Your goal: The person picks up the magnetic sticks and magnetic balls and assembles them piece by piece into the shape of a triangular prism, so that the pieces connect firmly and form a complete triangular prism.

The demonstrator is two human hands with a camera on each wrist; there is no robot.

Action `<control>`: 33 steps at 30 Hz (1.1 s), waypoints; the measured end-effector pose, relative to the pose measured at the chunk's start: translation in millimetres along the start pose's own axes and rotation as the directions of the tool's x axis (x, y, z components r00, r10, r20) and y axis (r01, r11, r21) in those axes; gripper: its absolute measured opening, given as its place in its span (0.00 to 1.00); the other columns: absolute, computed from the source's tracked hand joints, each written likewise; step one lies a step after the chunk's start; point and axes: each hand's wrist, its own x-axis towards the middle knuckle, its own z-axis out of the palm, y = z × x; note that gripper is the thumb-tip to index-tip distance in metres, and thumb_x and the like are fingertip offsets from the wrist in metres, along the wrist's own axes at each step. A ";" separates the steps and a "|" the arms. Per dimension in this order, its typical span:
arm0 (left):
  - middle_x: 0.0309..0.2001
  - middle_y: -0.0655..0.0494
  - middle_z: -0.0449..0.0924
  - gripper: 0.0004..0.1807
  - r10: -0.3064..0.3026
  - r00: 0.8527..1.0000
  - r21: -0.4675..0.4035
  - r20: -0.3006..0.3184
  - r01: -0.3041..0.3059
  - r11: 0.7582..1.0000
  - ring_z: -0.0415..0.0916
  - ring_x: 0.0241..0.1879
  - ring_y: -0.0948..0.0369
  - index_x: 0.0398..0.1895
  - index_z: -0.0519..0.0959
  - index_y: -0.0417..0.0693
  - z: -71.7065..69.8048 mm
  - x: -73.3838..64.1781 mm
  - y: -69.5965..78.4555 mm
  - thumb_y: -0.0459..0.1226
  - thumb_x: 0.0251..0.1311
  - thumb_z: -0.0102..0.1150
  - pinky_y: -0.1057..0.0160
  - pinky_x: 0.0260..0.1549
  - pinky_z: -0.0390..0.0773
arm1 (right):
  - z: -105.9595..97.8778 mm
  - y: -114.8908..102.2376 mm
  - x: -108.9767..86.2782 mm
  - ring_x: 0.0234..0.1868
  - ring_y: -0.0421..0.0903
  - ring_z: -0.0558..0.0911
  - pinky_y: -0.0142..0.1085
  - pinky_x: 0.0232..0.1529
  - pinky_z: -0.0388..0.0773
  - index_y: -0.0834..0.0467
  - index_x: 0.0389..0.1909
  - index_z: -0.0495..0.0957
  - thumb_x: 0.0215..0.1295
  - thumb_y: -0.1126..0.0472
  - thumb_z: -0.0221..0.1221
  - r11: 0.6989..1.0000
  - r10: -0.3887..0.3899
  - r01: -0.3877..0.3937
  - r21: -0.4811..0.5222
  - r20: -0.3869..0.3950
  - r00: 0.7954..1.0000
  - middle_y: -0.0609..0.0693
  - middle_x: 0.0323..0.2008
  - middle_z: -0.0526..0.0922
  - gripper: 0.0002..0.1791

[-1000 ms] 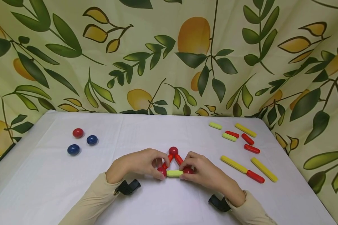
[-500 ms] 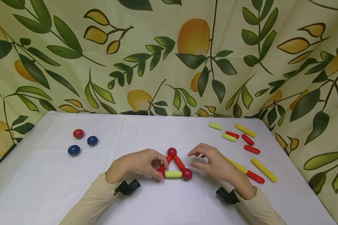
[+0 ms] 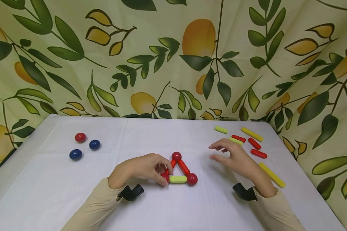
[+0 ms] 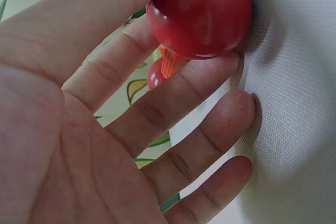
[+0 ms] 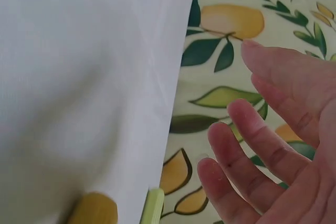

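Observation:
A triangle of magnetic-looking rods and balls lies mid-table: a red ball [image 3: 176, 156] at its top, another red ball [image 3: 192, 179] at its right corner, a yellow-green rod [image 3: 178, 179] along the bottom and a red rod [image 3: 183, 166] on the right side. My left hand [image 3: 146, 167] pinches the left corner's red ball [image 4: 202, 17] between thumb and fingers; in the head view the fingers partly cover this ball and the left red rod. Over the table to the right, my right hand [image 3: 234, 158] hovers with fingers apart, holding nothing.
Left on the white tablecloth [image 3: 46, 192] lie a loose red ball [image 3: 80, 137] and two blue balls [image 3: 75, 154]. Several rods lie at right, among them a yellow rod [image 3: 271, 175] and a red rod [image 3: 258, 153]. The right arm hides others. A patterned curtain [image 3: 162, 70] hangs behind.
My right hand has let go of the triangle's right corner ball and moved right, over the rods. The triangle has shifted very slightly; my left hand stays on its corner.

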 end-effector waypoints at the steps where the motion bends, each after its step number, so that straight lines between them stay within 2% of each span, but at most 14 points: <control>1: 0.30 0.62 0.77 0.12 0.001 1.000 0.000 0.000 -0.001 1.000 0.73 0.34 0.63 0.36 0.83 0.63 -0.1 0.1 -0.1 0.40 0.50 0.76 0.66 0.34 0.73 | -1.5 1.5 -0.2 0.48 0.53 0.82 0.51 0.48 0.81 0.57 0.48 0.82 0.59 0.61 0.69 1.000 0.006 -0.006 -0.004 0.000 1.000 0.52 0.46 0.84 0.15; 6: 0.29 0.63 0.77 0.12 0.001 1.000 -0.001 0.001 -0.001 1.000 0.73 0.34 0.63 0.36 0.83 0.63 -0.1 0.1 -0.1 0.40 0.50 0.76 0.67 0.34 0.73 | -8.0 8.2 -1.8 0.50 0.54 0.81 0.53 0.51 0.79 0.55 0.50 0.81 0.61 0.58 0.68 0.999 0.052 -0.052 -0.014 0.014 0.999 0.51 0.47 0.84 0.16; 14: 0.30 0.62 0.77 0.12 -0.015 1.000 -0.001 0.000 0.015 1.000 0.73 0.35 0.62 0.36 0.83 0.64 0.0 0.0 1.1 0.41 0.50 0.76 0.66 0.34 0.73 | -22.1 21.6 -3.4 0.52 0.57 0.80 0.55 0.53 0.77 0.59 0.49 0.81 0.60 0.61 0.68 0.996 0.082 -0.080 -0.033 0.050 0.995 0.54 0.47 0.84 0.16; 25: 0.30 0.63 0.76 0.12 -0.004 1.000 0.004 -0.001 0.004 1.000 0.73 0.35 0.62 0.36 0.83 0.64 -0.7 -0.8 -0.1 0.41 0.50 0.75 0.66 0.34 0.72 | -38.9 36.0 -9.4 0.53 0.58 0.78 0.56 0.53 0.75 0.59 0.49 0.82 0.62 0.56 0.67 0.987 0.150 -0.146 -0.069 0.065 0.987 0.57 0.51 0.82 0.17; 33: 0.29 0.63 0.77 0.12 -0.007 1.000 0.009 -0.003 0.007 1.000 0.73 0.35 0.62 0.36 0.83 0.65 -0.4 0.3 -0.9 0.41 0.50 0.76 0.66 0.34 0.73 | -50.6 50.0 -15.3 0.54 0.61 0.74 0.54 0.50 0.76 0.59 0.51 0.81 0.62 0.55 0.67 0.961 0.249 -0.236 -0.142 0.080 0.965 0.62 0.54 0.80 0.19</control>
